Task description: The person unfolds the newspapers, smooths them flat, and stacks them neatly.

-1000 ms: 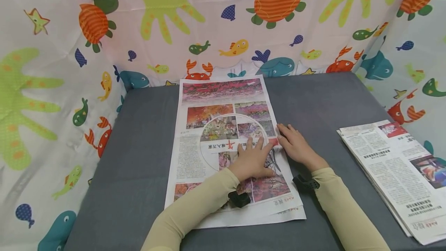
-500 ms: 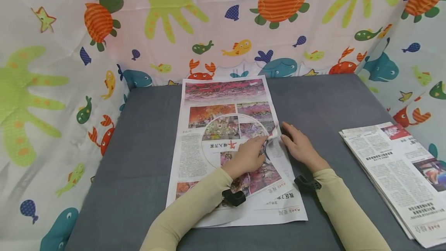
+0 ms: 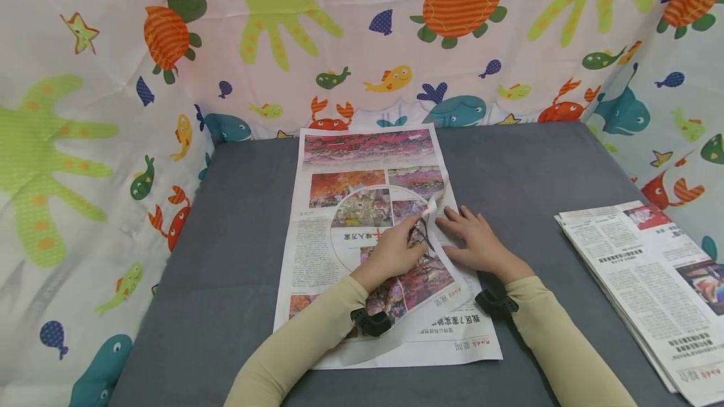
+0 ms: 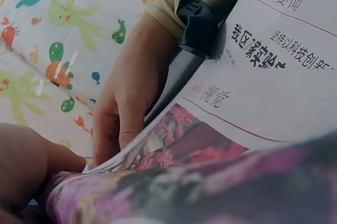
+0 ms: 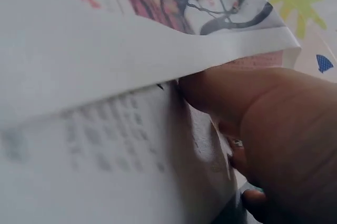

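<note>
A newspaper with flower photos lies flat in the middle of the table. My left hand pinches the right edge of its top sheet, which curls upward and leftward. Under that raised sheet, printed text on the lower page shows. My right hand rests at the newspaper's right edge with fingers extended. In the right wrist view its thumb reaches beneath the lifted sheet onto the lower page. The left wrist view has the raised flower photo close in front, with the right hand beyond it.
A stack of folded newspapers lies at the table's right side. Grey cloth covers the table. A white curtain printed with sea animals stands along the back and both sides.
My left hand has gone from lying spread on the page to pinching the top sheet's edge and drawing it up and left. My right hand has shifted left onto the lower page.
</note>
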A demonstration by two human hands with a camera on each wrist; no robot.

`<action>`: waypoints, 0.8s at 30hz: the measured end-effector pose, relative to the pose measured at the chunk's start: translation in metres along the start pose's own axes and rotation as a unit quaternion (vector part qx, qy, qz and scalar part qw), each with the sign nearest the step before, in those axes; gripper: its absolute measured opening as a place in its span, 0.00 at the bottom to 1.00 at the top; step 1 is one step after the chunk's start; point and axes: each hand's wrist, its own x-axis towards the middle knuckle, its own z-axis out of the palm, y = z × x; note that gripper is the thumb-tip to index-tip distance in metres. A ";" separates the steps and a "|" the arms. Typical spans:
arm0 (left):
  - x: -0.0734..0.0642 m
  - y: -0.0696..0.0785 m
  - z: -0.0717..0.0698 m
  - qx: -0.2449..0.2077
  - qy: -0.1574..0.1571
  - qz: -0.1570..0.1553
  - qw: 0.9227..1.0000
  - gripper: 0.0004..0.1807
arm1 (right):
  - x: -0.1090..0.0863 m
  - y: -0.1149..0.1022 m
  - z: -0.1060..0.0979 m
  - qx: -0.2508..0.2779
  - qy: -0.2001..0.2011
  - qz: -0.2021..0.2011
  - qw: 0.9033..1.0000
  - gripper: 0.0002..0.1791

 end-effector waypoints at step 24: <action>-0.052 0.008 -0.097 -0.243 0.217 0.051 0.944 0.34 | -0.006 -0.002 -0.015 -0.008 -0.031 0.025 0.999 0.38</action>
